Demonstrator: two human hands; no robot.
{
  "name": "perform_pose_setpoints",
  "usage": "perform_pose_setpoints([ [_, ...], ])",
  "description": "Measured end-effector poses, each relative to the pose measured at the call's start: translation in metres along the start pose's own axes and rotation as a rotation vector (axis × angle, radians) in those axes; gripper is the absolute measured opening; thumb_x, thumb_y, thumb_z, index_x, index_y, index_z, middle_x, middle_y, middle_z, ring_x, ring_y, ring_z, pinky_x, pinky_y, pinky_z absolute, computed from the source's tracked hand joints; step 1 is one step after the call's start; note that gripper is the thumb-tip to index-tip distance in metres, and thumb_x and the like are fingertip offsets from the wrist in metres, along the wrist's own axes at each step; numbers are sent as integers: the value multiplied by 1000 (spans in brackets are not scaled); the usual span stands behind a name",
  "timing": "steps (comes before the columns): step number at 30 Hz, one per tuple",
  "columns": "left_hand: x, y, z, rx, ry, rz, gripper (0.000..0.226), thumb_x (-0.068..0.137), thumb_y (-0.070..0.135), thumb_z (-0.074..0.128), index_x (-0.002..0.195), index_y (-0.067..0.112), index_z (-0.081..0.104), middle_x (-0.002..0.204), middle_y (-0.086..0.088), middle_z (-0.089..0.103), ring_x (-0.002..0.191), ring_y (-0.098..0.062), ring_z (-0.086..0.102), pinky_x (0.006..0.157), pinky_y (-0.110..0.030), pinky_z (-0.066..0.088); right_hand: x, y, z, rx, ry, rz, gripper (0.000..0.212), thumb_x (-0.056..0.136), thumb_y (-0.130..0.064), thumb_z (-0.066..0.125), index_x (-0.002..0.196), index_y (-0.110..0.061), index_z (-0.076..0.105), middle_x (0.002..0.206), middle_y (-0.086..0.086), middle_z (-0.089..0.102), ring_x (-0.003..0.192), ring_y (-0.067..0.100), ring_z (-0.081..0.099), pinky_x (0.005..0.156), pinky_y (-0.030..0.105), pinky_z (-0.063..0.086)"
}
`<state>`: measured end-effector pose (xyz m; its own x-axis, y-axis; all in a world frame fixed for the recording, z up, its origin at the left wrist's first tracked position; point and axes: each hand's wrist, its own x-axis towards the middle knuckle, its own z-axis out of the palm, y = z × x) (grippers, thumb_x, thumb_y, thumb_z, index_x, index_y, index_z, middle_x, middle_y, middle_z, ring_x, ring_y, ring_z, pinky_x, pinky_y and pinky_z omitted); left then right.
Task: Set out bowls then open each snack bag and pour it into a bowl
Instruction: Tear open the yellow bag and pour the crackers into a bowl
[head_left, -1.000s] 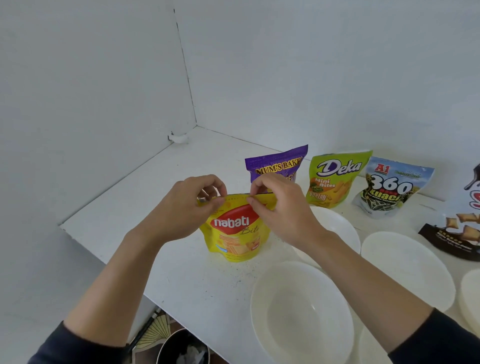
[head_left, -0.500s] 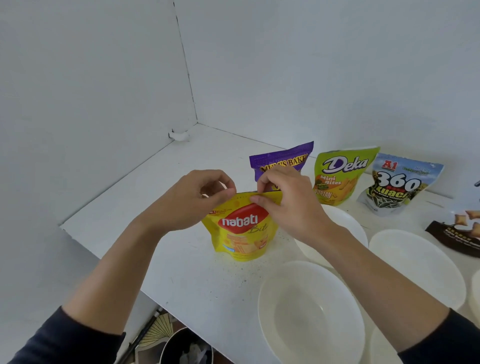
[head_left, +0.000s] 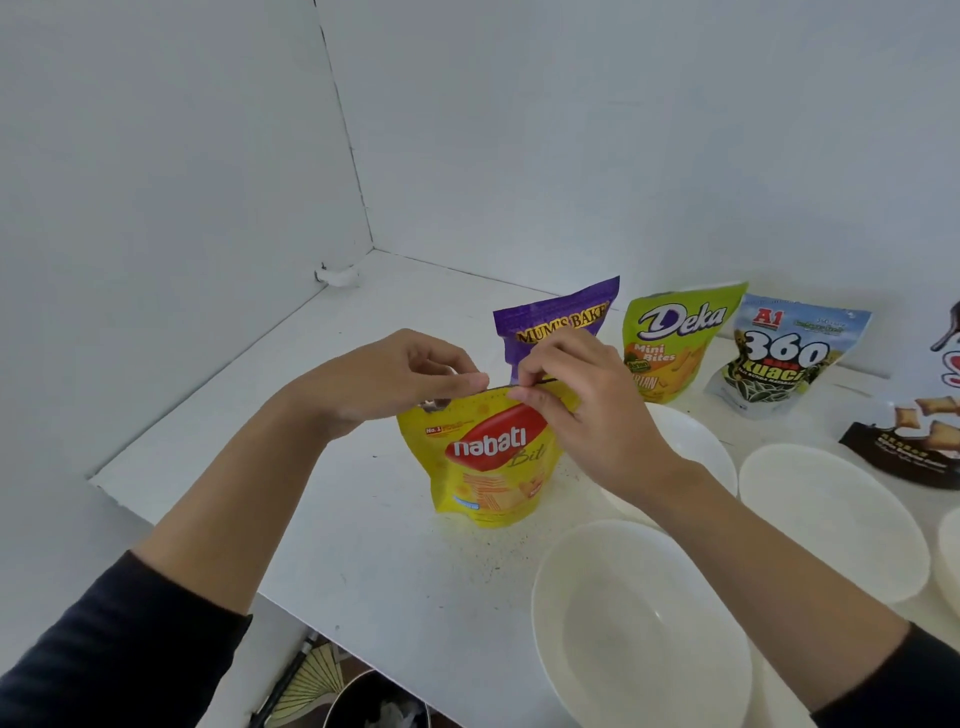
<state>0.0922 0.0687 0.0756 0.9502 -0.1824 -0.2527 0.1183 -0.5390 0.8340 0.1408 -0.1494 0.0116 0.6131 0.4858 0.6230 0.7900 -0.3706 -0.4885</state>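
The yellow nabati bag (head_left: 488, 467) stood upright on the white table (head_left: 363, 545), a little left of the middle of the frame, its top edge caught between both hands; the left hand (head_left: 384, 379) pinched the left part of that edge between thumb and curled forefinger, and the right hand (head_left: 582, 410) pinched the right part in the same way; the 2 grips sat close together over the seam, with the red logo and the bag's body below them and its base on the table; whether the seam was torn could not be told. Behind it, in a row running toward the right of the frame, stood a purple bag (head_left: 550, 322), a green Deka bag (head_left: 675, 338) and a 360 Kuaci bag (head_left: 784, 358); a dark bag (head_left: 914, 447) was cut off by the right edge. Of the white bowls, 1 near bowl (head_left: 623, 623) sat at lower right, a second bowl (head_left: 696, 441) was partly hidden behind the right wrist, and a third bowl (head_left: 831, 519) lay further right; all 3 were empty. Dark specks dotted the table; pale walls met in a corner at upper centre, where a small white fitting (head_left: 337, 275) sat.
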Motion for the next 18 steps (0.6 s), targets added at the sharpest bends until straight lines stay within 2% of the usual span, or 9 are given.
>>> perform_pose_setpoints([
  [4,-1,-6,1,-29,-13,18,34,86,48,67,100,18,78,99,-4,78,93,-26,73,83,-33,55,-1,0,0,14,-19,-5,15,92,-25,68,88,-11,64,95,-2,60,97,15,54,87,40,43],
  [6,-2,-9,0,-33,-19,21,34,88,46,66,101,17,78,101,-7,78,97,-31,71,87,-36,55,-1,-2,1,23,-21,7,16,91,-26,69,87,-12,64,95,-3,61,98,15,54,90,38,42],
  [8,-2,-11,0,-69,-37,16,32,92,42,65,102,14,78,101,-9,78,94,-31,71,87,-36,55,0,-5,1,33,-32,20,18,89,-31,70,87,-14,64,97,-5,61,100,16,54,92,40,40],
  [11,-1,-12,3,-133,-66,-2,29,96,34,63,103,9,76,97,-9,76,83,-19,67,75,-27,50,1,-9,2,30,-53,24,20,87,-38,71,88,-19,65,96,-12,59,102,16,54,94,43,39],
  [14,1,-11,4,-137,-76,3,29,95,34,64,101,9,77,92,-7,76,77,-12,66,69,-22,48,0,-10,5,16,-47,1,15,88,-32,72,87,-19,65,96,-13,60,102,16,54,94,47,39],
  [18,3,-11,2,-132,-64,32,35,87,40,67,100,10,79,96,-9,78,82,-15,69,77,-27,52,-1,-8,6,6,2,-6,13,88,-29,74,86,-17,68,94,-10,63,99,18,56,90,46,41],
])
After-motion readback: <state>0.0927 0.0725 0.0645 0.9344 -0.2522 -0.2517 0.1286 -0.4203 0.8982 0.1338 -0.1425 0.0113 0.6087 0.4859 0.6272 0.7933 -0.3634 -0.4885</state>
